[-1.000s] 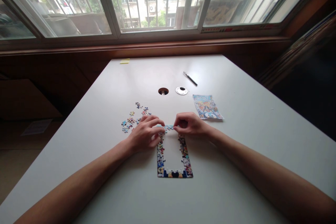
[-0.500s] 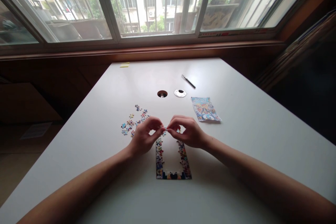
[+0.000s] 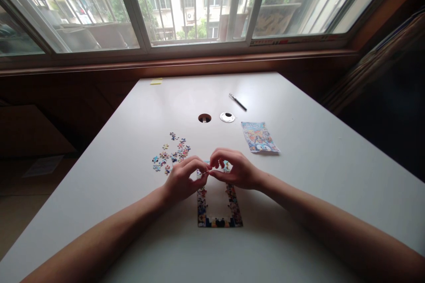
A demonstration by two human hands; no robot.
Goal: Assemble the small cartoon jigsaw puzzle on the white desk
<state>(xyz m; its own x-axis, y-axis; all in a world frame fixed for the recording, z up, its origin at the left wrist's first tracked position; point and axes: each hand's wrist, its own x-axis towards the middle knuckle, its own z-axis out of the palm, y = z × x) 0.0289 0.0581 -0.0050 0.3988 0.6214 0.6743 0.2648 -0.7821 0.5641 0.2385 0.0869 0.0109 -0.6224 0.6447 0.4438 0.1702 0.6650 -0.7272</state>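
My left hand (image 3: 186, 177) and my right hand (image 3: 235, 169) meet fingertip to fingertip above the far end of a puzzle frame (image 3: 201, 210). Both are closed in a pinch on a small puzzle piece, which the fingers mostly hide. The frame is a rectangle of joined border pieces lying flat, its middle showing bare white table. My hands cover part of its far side, where some light blue bits show. Loose puzzle pieces (image 3: 175, 156) lie scattered just beyond my left hand.
A printed picture sheet (image 3: 260, 137) lies beyond my right hand on the white table (image 3: 133, 132). Farther back are a pen (image 3: 238, 101), a round cable hole (image 3: 204, 118), a silver ring-shaped cover (image 3: 227, 117) and a yellow sticky note (image 3: 156, 81). A barred window stands behind.
Both hands have come slightly nearer to me and lower over the frame, still pinching together. More of the loose pieces and of the frame's far side now show.
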